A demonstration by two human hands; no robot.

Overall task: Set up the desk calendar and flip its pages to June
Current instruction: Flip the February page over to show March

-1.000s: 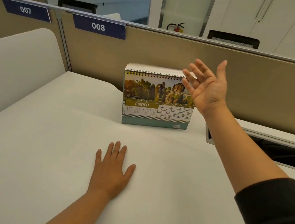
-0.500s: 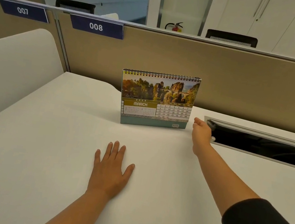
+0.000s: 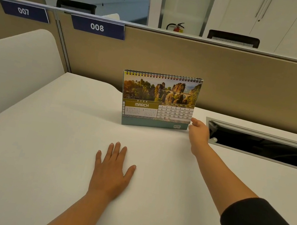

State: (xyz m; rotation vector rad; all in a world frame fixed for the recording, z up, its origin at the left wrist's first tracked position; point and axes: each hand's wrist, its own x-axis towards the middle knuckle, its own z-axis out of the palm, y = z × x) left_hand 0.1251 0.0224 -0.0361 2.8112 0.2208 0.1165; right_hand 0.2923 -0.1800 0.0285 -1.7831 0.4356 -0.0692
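A spiral-bound desk calendar point(image 3: 158, 102) stands upright on the white desk point(image 3: 40, 133), close to the beige partition. Its front page shows MARCH under a photo of rock cliffs and a bridge. My right hand point(image 3: 198, 132) is at the calendar's lower right corner, thumb near the page edge; the fingertips are hidden behind the hand, so whether they pinch the page is unclear. My left hand point(image 3: 112, 169) lies flat, palm down, fingers spread, on the desk in front of the calendar and holds nothing.
An open cable tray slot point(image 3: 264, 146) is cut into the desk just right of my right hand. The beige partition point(image 3: 247, 86) with labels 007 and 008 runs behind the calendar. A white curved side panel point(image 3: 12, 68) stands at left.
My right hand dropped from above the calendar's top right down to its lower right corner. The flipped page settled behind, leaving MARCH in front. The left hand stayed flat.
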